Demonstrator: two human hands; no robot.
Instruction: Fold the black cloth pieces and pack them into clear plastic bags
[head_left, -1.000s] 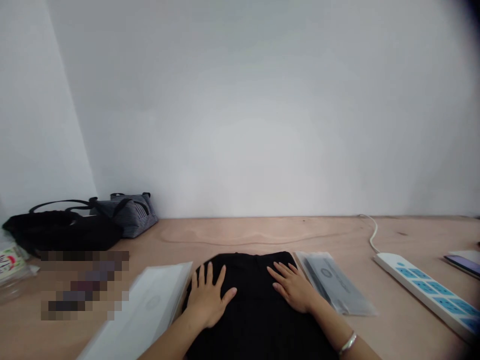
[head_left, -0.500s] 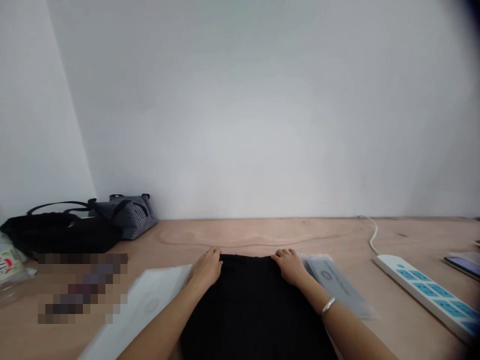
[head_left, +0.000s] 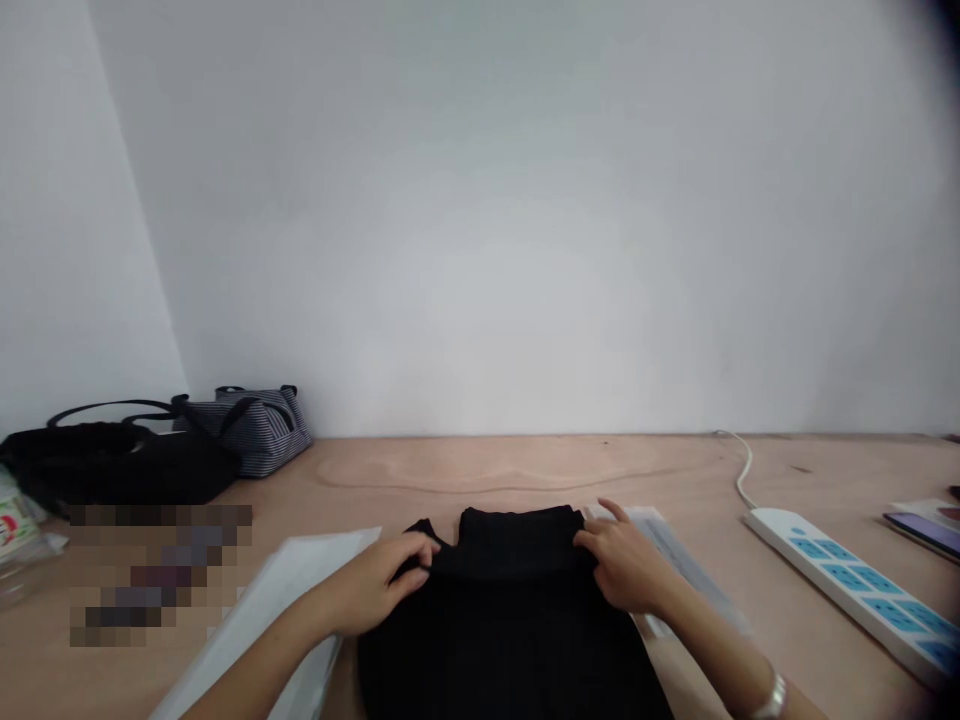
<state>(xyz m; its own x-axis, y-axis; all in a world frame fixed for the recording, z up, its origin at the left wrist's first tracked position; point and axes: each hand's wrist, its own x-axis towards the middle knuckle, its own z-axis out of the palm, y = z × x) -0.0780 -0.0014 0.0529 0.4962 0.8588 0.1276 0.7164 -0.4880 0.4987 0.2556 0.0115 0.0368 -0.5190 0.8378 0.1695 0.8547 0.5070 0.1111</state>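
Observation:
A black cloth garment (head_left: 510, 620) lies on the table in front of me, its far end a narrower section with gathered edges. My left hand (head_left: 379, 580) pinches the cloth between thumb and fingers at its left side, beside a small raised corner. At the right side, my right hand (head_left: 626, 555) has its fingertips closed on the garment's edge, with one finger lifted away. A silver bracelet (head_left: 772, 695) circles the right wrist. Under my left forearm is a white plastic packet (head_left: 300, 580); a printed plastic packet (head_left: 694, 570) lies partly behind my right arm.
A white power strip (head_left: 847, 580) with blue sockets lies to the right, its cable running toward the wall. Farther right is a phone (head_left: 926, 535). A black bag (head_left: 127, 470) and a striped bag (head_left: 262, 435) sit at the back left, near a blurred-out patch.
Both hands have come nearer to me from the garment's far edge. The left has shifted left, the right slightly right. A corner of cloth now stands up by the left hand.

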